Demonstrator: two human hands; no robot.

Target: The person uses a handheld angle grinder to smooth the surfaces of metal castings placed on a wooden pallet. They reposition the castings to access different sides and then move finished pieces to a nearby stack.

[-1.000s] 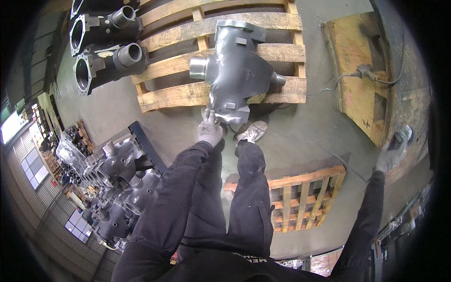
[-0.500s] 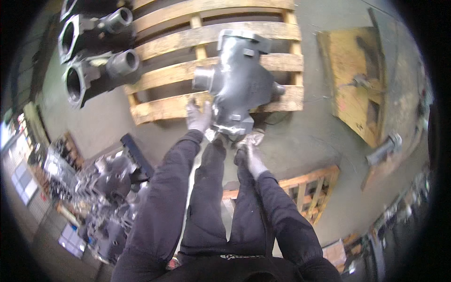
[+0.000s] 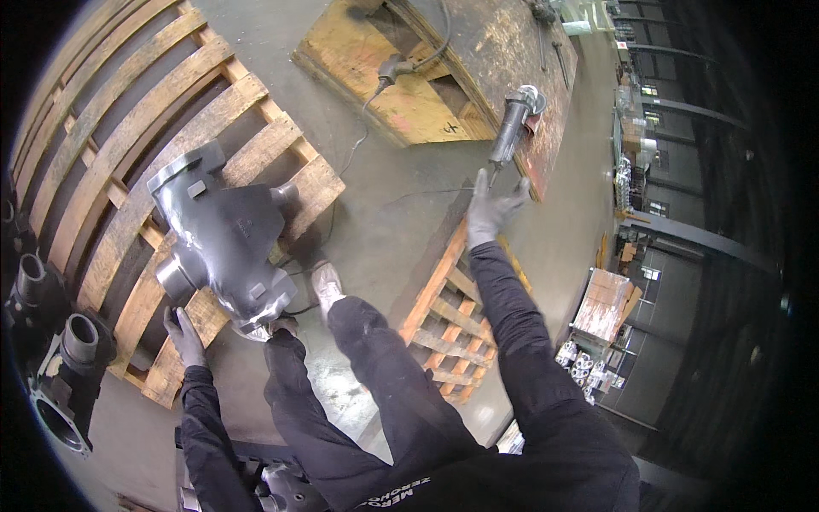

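Note:
My left hand (image 3: 185, 338), in a grey glove, is beside the near edge of the wooden pallet (image 3: 249, 160) with its fingers apart and nothing in them. Just past it lies a large grey metal casting (image 3: 223, 235) with a bare round pipe end; I see a small gap between hand and casting. My right hand (image 3: 493, 210), gloved too, reaches out to the right, fingers spread. Right beyond its fingertips an angle grinder (image 3: 512, 126) lies at the edge of a worn board-topped table (image 3: 478, 43). Whether the fingertips touch the grinder I cannot tell.
More dark castings (image 3: 81, 341) stand at the left. A second, smaller pallet (image 3: 452, 328) stands below my right arm. A black cable with a plug (image 3: 394, 70) hangs over the table's yellow wooden side. My shoe (image 3: 327, 286) is close to the casting. Wrapped boxes (image 3: 604, 303) are farther right.
My view has turned to the right. My right hand has gone from beside my leg out to the grinder, its fingers now spread. My left hand stays near the casting and the pallet edge.

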